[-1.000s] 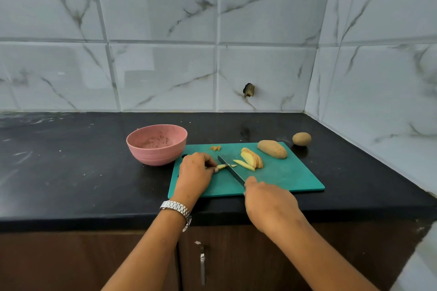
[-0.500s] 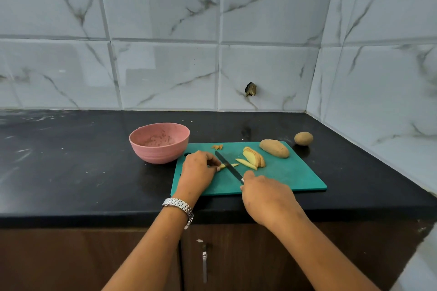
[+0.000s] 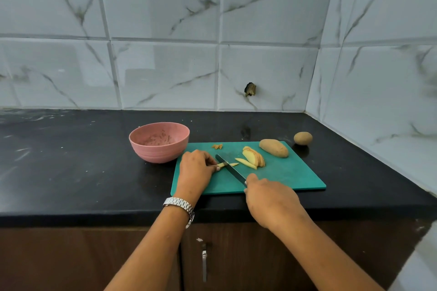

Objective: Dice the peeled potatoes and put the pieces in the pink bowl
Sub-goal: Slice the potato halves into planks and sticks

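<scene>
Pinching a thin potato strip (image 3: 231, 164) down on the green board (image 3: 283, 177), the left hand (image 3: 196, 169) has its fingers curled, with the fingertips on the strip's left end. The right hand (image 3: 272, 201) is wrapped round the handle of a knife (image 3: 230, 170). Its blade slants up and left across the strip, just beside those fingertips. Right of the blade lie one loose wedge and a fanned stack of slices (image 3: 254, 159), with a whole potato (image 3: 273, 148) beyond them near the board's far edge. A few small bits (image 3: 217, 146) lie by the far left edge. A small potato (image 3: 303, 138) sits on the black worktop (image 3: 71, 160), off the board's far right corner. The pink bowl (image 3: 159, 142) stands on the worktop just beside the board's far left corner, with scraps stuck inside. A metal watch (image 3: 179, 204) circles the left wrist.
</scene>
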